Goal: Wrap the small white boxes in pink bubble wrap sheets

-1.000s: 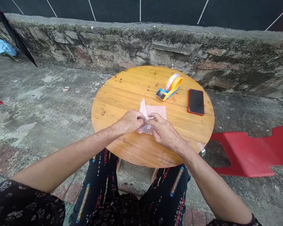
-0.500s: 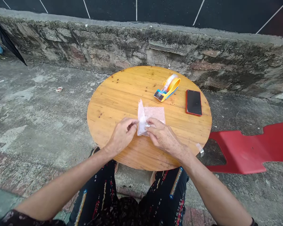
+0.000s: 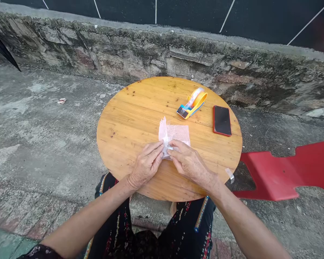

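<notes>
A pinkish, translucent sheet of bubble wrap lies on the round wooden table, its left part folded over and one corner standing up. My left hand presses its fingertips on the folded left edge, fingers together. From the other side, my right hand pinches the fold with thumb and fingers. A small whitish thing seems to sit between the fingertips; what it is I cannot make out.
A yellow and blue tape dispenser stands toward the back of the table. Right of it lies a phone in a red case. A strip of clear tape hangs off the right edge, near a red plastic chair.
My left hand has moved right and now presses on the fold. The left flap of the wrap lies more gathered under both hands. The view has shifted slightly.
</notes>
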The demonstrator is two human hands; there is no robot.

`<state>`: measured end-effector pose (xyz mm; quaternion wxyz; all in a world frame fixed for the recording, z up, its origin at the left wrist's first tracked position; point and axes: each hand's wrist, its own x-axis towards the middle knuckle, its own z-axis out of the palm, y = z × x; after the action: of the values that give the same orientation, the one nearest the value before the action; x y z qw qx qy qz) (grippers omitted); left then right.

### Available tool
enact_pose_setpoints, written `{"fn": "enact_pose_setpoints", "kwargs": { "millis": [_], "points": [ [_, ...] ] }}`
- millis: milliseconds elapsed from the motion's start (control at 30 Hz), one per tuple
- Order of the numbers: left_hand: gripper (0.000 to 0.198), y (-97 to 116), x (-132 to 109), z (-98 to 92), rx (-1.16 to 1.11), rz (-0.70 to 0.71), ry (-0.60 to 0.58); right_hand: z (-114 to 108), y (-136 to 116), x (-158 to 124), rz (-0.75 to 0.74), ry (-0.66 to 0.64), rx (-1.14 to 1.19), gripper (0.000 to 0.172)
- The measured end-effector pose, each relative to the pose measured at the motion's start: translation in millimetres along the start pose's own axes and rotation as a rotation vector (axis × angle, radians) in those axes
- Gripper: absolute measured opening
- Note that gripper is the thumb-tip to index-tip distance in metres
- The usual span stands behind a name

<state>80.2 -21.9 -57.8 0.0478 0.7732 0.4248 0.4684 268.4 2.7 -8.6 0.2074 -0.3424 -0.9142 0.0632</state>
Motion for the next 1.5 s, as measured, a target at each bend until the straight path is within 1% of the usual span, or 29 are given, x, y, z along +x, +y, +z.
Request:
{"fn": "enact_pose_setpoints", "kwargs": {
  "millis": [100,267,400,467,567,633,700,733,800,833,900,967,1033,1133,1200,1233,1300,1367,1433,1500],
  "points": [
    [0.034,-5.9,0.1,-2.1,0.015,0.101,-0.037,-1.0,-1.1,0.7,0.004,-0.018,-0.011,0.023],
    [0.042,-15.3,2.7,-5.1,0.009,0.194,-0.087,-3.5,-2.4,1.3,0.017,-0.034,0.032,0.024],
    [0.044,-19.9,3.3,-7.3,0.0,0.238,-0.131,-3.6,-2.9,4.5,0.022,-0.057,0.061,0.025],
    [0.043,-20.4,3.9,-7.7,0.016,0.242,-0.133,-5.0,-2.7,6.0,0.012,-0.059,0.086,0.026],
    [0.038,-18.8,7.1,-7.3,0.049,0.245,-0.116,-11.7,2.6,0.3,0.016,-0.004,0.11,0.024],
    [0.033,-17.0,10.6,-7.4,0.064,0.246,-0.122,-18.6,11.1,-12.4,0.113,0.089,0.123,0.024],
    [0.03,-15.5,14.1,-8.1,0.076,0.248,-0.135,-24.9,22.1,-31.6,0.329,0.186,0.156,0.022],
    [0.028,-15.0,15.6,-8.4,0.082,0.251,-0.141,-26.8,27.5,-42.3,0.468,0.197,0.18,0.02],
    [0.026,-14.5,17.4,-8.7,0.087,0.263,-0.144,-27.3,35.3,-61.7,0.712,0.133,0.236,0.024],
    [0.025,-14.5,17.8,-8.4,0.089,0.266,-0.141,-26.1,37.3,-68.9,0.784,0.085,0.271,0.028],
    [0.025,-14.4,17.8,-7.3,0.09,0.265,-0.129,-22.1,36.7,-75.7,0.841,0.016,0.334,0.036],
    [0.026,-14.2,17.2,-6.0,0.09,0.259,-0.115,-18.9,31.6,-72.5,0.828,0.024,0.318,0.038],
    [0.026,-13.9,16.8,-5.3,0.09,0.255,-0.108,-18.2,23.9,-62.8,0.747,0.073,0.223,0.036],
    [0.027,-13.7,17.2,-5.7,0.088,0.261,-0.11,-18.7,11.7,-47.2,0.48,0.115,0.049,0.032],
    [0.027,-13.9,17.7,-6.2,0.083,0.269,-0.112,-15.8,4.9,-40.3,0.318,0.066,-0.035,0.033],
    [0.027,-14.1,18.0,-6.4,0.082,0.269,-0.114,-12.8,2.2,-38.0,0.269,0.027,-0.065,0.035],
    [0.026,-14.6,18.3,-6.6,0.085,0.265,-0.118,-4.8,-1.9,-35.0,0.23,-0.04,-0.093,0.035],
    [0.025,-15.1,18.5,-6.8,0.09,0.262,-0.129,2.8,-4.2,-34.0,0.231,-0.066,-0.101,0.028],
    [0.025,-15.5,18.6,-7.3,0.092,0.264,-0.139,6.3,-4.1,-35.7,0.252,-0.042,-0.093,0.021],
    [0.025,-15.9,18.8,-8.0,0.088,0.271,-0.146,4.0,-0.7,-40.2,0.311,0.041,-0.05,0.023]
  ]
}}
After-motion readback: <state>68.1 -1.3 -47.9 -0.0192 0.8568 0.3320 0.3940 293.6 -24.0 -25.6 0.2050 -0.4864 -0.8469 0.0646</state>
